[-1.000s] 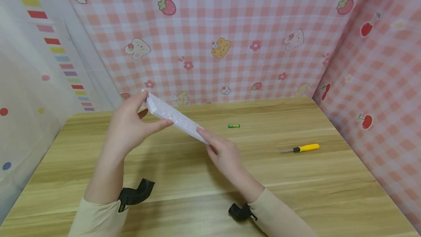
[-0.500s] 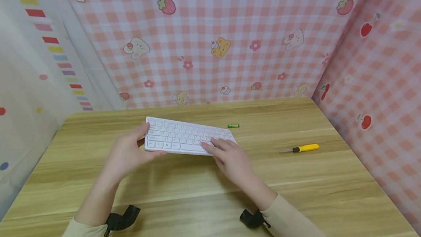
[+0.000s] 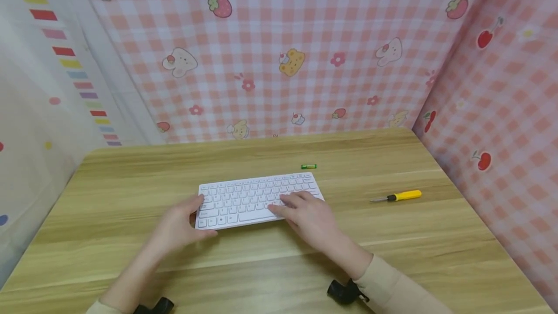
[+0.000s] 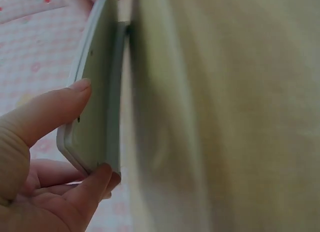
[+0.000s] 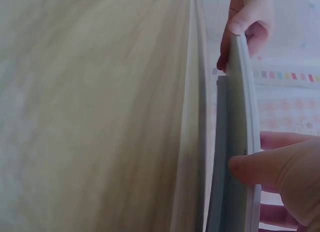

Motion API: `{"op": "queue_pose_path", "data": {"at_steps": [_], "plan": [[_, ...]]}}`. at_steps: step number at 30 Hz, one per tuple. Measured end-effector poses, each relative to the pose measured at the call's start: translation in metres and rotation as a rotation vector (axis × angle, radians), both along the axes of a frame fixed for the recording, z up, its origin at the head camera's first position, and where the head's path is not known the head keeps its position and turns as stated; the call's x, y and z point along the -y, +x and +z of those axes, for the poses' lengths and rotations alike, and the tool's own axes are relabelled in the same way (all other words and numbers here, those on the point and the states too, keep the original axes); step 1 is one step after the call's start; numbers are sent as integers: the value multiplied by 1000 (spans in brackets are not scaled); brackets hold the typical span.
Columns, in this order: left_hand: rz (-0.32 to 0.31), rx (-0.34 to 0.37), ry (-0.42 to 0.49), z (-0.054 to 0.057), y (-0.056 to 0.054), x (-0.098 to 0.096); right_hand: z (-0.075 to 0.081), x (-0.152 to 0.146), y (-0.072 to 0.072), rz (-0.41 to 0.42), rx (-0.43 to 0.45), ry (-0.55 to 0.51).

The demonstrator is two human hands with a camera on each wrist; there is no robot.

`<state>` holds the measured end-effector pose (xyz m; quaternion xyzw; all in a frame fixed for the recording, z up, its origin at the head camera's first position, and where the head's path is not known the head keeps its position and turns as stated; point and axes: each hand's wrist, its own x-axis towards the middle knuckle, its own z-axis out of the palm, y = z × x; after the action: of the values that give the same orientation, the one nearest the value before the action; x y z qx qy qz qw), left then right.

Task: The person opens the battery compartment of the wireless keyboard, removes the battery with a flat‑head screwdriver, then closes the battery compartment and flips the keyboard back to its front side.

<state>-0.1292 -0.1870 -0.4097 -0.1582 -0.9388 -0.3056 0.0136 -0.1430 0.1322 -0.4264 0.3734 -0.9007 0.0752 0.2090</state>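
Observation:
A white keyboard [image 3: 257, 200], keys facing up, is held between both hands low over the wooden table. My left hand [image 3: 176, 224] grips its left end, the thumb along the near edge and underside in the left wrist view, the fingers at the end. My right hand [image 3: 311, 217] grips the near edge toward the right, with fingers over the keys and the thumb [image 5: 257, 167] against the underside. A grey raised strip [image 5: 220, 157] runs along the keyboard's underside. Both wrist views show a narrow gap between keyboard and tabletop.
A green battery [image 3: 308, 166] lies on the table [image 3: 370, 251] just behind the keyboard's right end. A screwdriver [image 3: 396, 196] with a yellow handle lies to the right. Pink checked cloth [image 3: 244, 38] hangs behind the table and on the right side.
The keyboard has turned from a steep tilt, edge showing, to nearly flat with keys up. Both hands have lowered it toward the table and nearer to me, keeping hold.

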Motion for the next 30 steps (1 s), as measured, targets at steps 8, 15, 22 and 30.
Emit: {"op": "queue_pose_path", "data": {"at_steps": [8, 15, 22, 30], "plan": [[3, 49, -50, -15, -1, -1, -3, 1, -2, 26, -29, 69], [27, 63, -48, -19, -3, 0, -6, 2, -4, 30, -34, 88], [15, 10, -76, -25, -4, 1, -9, 1, -5, 40, 50, 58], [19, 20, -64, -26, -1, 2, -9, -18, -14, 82, 276, -178]]}}
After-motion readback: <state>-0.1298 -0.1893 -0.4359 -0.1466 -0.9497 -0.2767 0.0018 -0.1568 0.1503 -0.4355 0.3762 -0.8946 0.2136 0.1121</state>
